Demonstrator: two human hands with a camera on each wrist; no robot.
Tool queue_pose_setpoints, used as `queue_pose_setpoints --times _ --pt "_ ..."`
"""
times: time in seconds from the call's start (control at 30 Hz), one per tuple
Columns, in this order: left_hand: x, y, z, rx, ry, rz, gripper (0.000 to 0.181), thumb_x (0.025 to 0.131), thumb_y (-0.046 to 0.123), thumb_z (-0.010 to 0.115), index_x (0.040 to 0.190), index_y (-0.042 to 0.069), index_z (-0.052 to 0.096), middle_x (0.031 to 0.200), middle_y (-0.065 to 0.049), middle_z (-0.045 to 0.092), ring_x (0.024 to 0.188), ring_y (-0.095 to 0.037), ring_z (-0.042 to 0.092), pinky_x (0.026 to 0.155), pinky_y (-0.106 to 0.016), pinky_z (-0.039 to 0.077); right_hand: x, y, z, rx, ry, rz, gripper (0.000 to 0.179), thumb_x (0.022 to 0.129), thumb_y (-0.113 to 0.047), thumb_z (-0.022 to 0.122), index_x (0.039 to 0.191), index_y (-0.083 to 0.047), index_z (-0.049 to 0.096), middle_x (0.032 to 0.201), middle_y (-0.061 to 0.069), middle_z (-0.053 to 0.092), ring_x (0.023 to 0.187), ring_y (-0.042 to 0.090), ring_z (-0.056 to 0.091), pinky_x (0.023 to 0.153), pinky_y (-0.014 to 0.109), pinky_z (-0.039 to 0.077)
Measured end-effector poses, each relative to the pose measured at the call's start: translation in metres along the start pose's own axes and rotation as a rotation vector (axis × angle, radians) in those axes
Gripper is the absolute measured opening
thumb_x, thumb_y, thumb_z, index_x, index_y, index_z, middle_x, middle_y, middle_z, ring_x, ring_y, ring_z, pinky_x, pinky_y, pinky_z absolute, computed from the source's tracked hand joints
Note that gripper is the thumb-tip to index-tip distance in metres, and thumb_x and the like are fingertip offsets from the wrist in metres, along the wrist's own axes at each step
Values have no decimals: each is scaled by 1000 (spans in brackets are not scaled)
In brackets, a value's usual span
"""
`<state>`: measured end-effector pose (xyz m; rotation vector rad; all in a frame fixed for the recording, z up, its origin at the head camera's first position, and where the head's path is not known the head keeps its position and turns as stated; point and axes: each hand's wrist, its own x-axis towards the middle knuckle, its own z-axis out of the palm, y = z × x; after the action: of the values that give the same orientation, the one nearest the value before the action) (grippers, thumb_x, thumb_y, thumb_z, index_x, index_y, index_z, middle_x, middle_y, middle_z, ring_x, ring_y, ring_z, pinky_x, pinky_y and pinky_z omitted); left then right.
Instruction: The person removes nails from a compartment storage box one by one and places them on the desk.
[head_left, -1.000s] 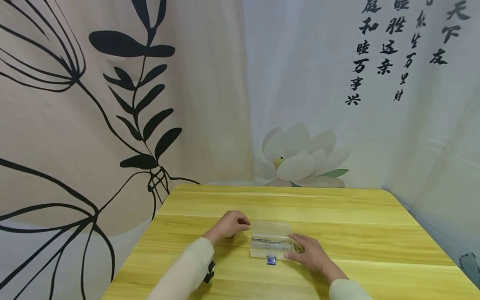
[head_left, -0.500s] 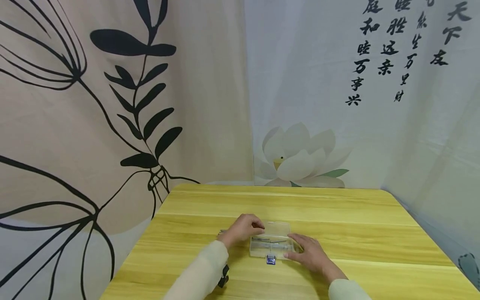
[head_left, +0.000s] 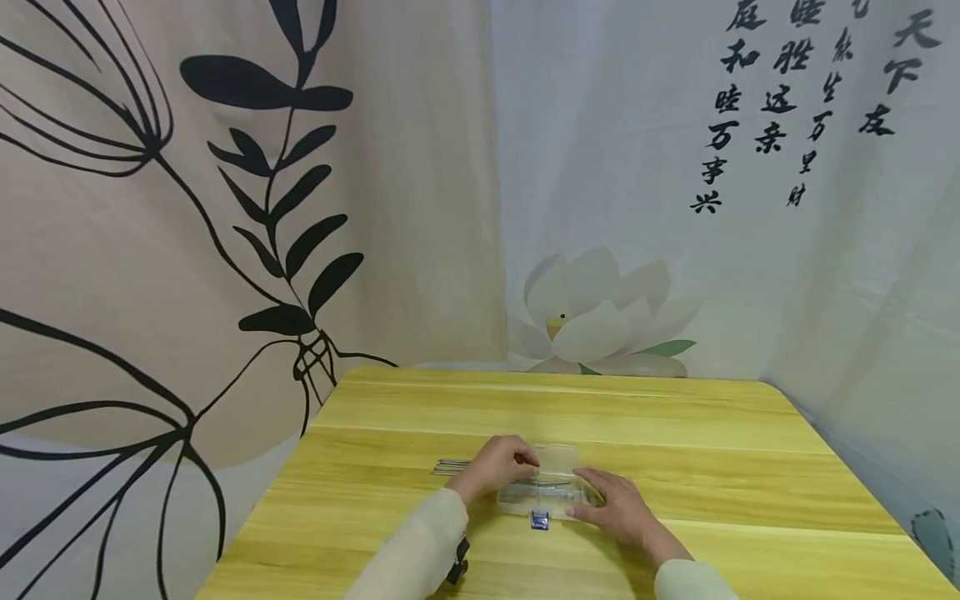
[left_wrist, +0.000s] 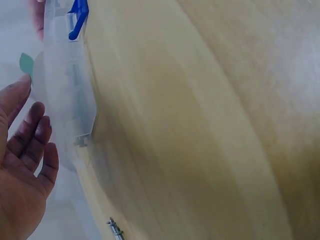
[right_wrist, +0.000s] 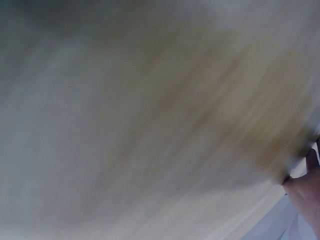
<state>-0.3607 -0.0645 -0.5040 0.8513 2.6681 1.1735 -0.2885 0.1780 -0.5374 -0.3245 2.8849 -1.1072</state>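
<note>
A clear plastic box (head_left: 536,506) stands on the table with its lid (head_left: 561,457) raised at the back. A blue latch (head_left: 539,520) hangs at its front. Inside lie thin metal rods (head_left: 551,482), partly hidden. My left hand (head_left: 497,467) hovers over the box's left part with fingers loosely bent; in the left wrist view, nothing shows between them. My right hand (head_left: 618,508) grips the box's right end, thumb in front and fingers behind. Several slim metal rods (head_left: 450,467) lie on the table left of the box, partly behind the left wrist.
The yellow wood-grain table (head_left: 720,467) reaches back to a printed curtain (head_left: 420,208). A black strap piece (head_left: 458,562) sits under the left sleeve. The right wrist view is mostly blurred.
My left hand has moved right, from beside the box to over its left part, uncovering the rods on the table. The right hand has stayed on the box.
</note>
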Motion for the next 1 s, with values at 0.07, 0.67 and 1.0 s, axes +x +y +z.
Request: queue_pose_setpoints --times 0.07,0.67,1.0 --pt "1 -2 2 -2 -2 -5 6 90 14 75 91 8 77 84 12 64 76 -3 57 69 -24 49 0 0 0 -2 4 -4 71 86 -48 74 145 -15 53 146 16 48 135 49 34 105 69 23" --pt "1 -9 11 43 -12 19 5 89 12 76 85 15 77 90 9 63 80 -3 55 74 -24 48 1 -2 -1 5 2 -22 70 87 -47 73 144 -12 52 146 18 48 136 48 35 108 68 18" --pt "3 -9 13 84 -28 27 4 87 15 78 84 13 78 86 11 61 79 -3 53 73 -24 47 -1 -3 -2 -10 11 -40 69 87 -46 74 143 -11 54 145 19 49 134 47 38 107 67 20"
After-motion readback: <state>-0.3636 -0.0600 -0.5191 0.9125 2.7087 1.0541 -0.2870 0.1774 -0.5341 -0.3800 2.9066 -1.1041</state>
